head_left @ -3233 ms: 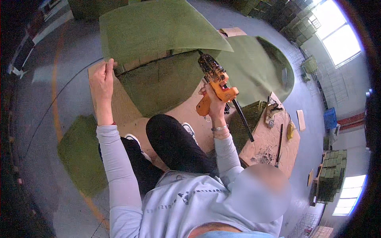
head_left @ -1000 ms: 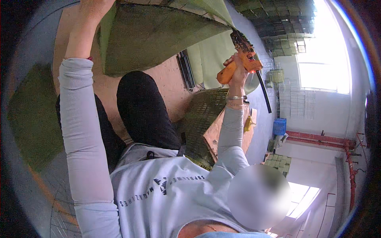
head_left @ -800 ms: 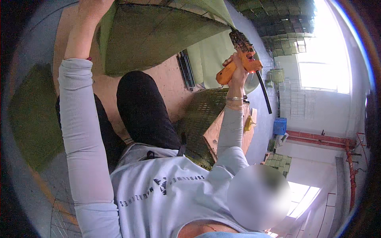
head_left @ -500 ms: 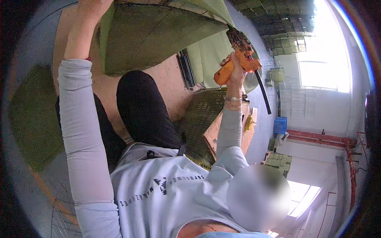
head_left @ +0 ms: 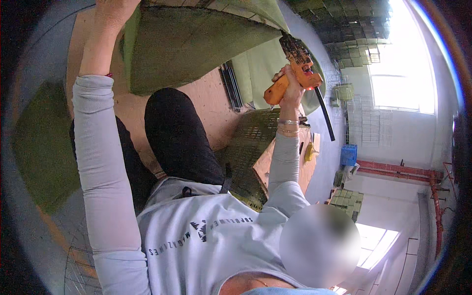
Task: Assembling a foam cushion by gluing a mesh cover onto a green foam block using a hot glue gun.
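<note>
Hands first: we see the right hand (head_left: 291, 89) wrapped tight around the orange grip of a power tool (head_left: 296, 66), raised in front of the body toward the upper right of the view. Its dark, worn head points up and to the left, and its tip sits at or just beside the lower corner of a green fabric panel (head_left: 191, 46); we cannot tell whether tip and fabric actually touch. A black hose (head_left: 324, 114) runs down and to the right from under the tool, past the wrist. The wrist carries thin bracelets (head_left: 287, 126).

The left hand (head_left: 112, 12) is stretched up to the top edge of the view, at the upper left end of the same green panel. It rests against the panel's edge, but the fingers are cut off by the frame, so we cannot tell how it grips. Both arms are in pale grey sleeves.

We note that the green panel hangs tilted across the top of the view, darker on its shaded face, with a lighter green sheet (head_left: 265, 69) behind it. Below it lies a brown board surface (head_left: 211, 105). Dark trousered knees (head_left: 179, 132) are bent over that board. A green mesh grid (head_left: 248, 147) leans just right of the knees, under the right forearm. Another green fabric piece (head_left: 42, 142) lies on the grey floor at far left. A bright window (head_left: 403, 73) fills the upper right.
</note>
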Demonstrator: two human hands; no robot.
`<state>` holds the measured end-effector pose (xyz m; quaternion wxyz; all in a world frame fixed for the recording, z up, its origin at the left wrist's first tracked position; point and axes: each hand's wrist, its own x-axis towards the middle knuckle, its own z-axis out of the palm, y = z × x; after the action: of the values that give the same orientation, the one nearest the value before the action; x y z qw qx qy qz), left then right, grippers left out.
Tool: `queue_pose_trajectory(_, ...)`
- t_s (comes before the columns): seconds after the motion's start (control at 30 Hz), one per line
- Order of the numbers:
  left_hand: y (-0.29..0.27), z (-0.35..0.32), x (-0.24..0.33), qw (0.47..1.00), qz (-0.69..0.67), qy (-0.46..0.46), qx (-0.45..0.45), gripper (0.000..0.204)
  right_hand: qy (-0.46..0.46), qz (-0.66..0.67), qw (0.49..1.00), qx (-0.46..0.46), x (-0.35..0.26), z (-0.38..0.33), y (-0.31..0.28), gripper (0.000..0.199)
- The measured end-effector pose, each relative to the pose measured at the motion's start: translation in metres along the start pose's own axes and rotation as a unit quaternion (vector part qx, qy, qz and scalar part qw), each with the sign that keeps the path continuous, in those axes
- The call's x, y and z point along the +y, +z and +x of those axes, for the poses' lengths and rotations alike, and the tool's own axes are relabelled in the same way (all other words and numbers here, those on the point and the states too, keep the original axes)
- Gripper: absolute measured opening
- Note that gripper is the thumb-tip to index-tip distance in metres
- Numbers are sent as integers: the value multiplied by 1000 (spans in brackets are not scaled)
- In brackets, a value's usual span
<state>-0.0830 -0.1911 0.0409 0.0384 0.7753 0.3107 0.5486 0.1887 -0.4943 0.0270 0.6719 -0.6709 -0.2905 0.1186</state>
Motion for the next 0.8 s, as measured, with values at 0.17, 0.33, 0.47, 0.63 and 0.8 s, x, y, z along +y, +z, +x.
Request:
queue_pose_trajectory(0.17,-5,6,-4,988,85,-68,-114,50,28,17,999,24,-9,-11,14,12)
queue_pose_trajectory(0.33,-9,6,1,994,61,-41,-87,50,13,23,1000,8,-4,-10,11,11)
queue_pose_trajectory(0.47,-2,2,0,998,51,-8,-30,50,21,46,998,26,3,-3,3,10)
queue_pose_trajectory(0.63,-6,2,3,994,101,-16,-45,50,1,26,1000,12,-6,-11,17,11)
queue_pose_trajectory(0.8,-10,5,0,994,59,-40,-81,52,14,38,999,4,4,-6,10,12)
